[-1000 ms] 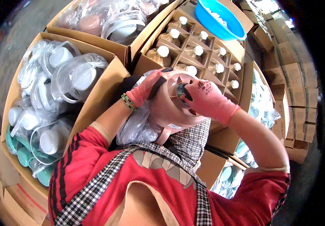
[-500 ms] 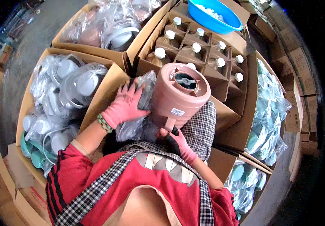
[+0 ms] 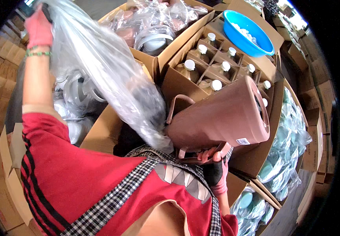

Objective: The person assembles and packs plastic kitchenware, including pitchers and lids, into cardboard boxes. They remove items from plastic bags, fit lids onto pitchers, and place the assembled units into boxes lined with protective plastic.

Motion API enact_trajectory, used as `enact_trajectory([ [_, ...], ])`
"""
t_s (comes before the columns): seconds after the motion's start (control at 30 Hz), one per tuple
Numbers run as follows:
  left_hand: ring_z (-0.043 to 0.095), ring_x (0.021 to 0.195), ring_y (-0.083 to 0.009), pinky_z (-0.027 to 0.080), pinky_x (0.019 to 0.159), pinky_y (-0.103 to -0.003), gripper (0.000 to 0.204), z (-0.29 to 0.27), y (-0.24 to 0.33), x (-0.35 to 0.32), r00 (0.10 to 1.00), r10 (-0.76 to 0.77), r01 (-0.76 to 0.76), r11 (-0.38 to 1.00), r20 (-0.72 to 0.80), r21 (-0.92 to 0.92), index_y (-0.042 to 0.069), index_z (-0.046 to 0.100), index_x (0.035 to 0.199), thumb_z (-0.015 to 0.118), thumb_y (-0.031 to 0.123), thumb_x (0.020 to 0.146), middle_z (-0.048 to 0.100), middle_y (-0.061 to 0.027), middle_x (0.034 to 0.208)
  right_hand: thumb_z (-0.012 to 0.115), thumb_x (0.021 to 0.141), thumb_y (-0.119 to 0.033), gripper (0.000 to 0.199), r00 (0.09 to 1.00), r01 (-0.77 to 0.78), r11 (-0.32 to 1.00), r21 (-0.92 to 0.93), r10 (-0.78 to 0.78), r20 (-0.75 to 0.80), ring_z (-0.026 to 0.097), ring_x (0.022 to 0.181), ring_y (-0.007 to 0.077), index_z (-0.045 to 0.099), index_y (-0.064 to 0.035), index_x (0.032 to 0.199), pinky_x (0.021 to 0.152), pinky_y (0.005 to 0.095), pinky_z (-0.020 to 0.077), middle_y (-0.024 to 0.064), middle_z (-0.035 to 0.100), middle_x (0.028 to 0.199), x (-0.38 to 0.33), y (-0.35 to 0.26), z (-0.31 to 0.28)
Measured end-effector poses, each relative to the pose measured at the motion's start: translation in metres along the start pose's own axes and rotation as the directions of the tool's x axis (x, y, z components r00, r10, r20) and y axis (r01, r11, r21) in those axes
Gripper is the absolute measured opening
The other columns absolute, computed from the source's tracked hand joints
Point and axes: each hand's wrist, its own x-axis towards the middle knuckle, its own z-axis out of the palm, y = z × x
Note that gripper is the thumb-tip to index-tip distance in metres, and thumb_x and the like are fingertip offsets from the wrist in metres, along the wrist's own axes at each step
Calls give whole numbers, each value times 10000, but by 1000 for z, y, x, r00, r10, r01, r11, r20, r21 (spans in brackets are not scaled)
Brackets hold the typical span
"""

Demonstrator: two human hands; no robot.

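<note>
Left hand (image 3: 38,29), raised at upper left, grips the top of a clear plastic bag (image 3: 111,78) stretched down to the brown jug (image 3: 225,118); right hand (image 3: 214,167) clasps the jug's base from below; jug tilted on its side above the cardboard box of capped bottles (image 3: 213,63).

Obstacles: clear plastic bag (image 3: 111,78) stretched diagonally across the centre from the raised left hand (image 3: 38,29) to the brown jug (image 3: 225,118), which lies tilted over the divided carton of capped bottles (image 3: 213,67). Flanking cartons of bagged ware (image 3: 158,27) stand packed full. Free room: apparently only above the blue basin (image 3: 248,35), upper right.
</note>
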Motion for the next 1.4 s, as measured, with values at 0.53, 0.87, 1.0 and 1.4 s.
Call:
enact_trajectory([
  [0.53,433,1049,-206,354,858,-337,335,-132,158,-90,892,448,-80,7,-68,-997,41,511,1033,508,187,731,477,-100,1095,546,780,-194,273,983,-107,773,-625,176,50,559,761,252,505,40,917,671,339,438,146,568,789,60,-9,14],
  [0.87,304,1144,-388,271,894,-477,561,-160,136,-174,398,909,214,-225,-126,-950,51,437,1138,589,277,648,335,-204,1230,566,674,-67,370,864,472,468,-747,-414,286,512,890,221,476,21,1023,796,318,385,129,541,923,69,-39,42],
  [1.0,424,986,-365,360,812,-430,504,-165,146,-198,429,889,130,-236,-160,-963,25,470,1100,594,197,643,441,-177,1054,598,704,-190,345,811,31,917,-398,210,547,484,804,114,518,45,944,723,253,392,58,554,859,78,-28,84],
  [1.4,466,931,-311,392,757,-395,409,-183,88,-194,939,308,-242,275,-153,-931,91,418,1067,587,180,706,380,-200,1148,530,775,-80,189,840,-158,979,130,64,538,536,702,130,500,8,940,662,231,426,43,552,754,82,-38,104],
])
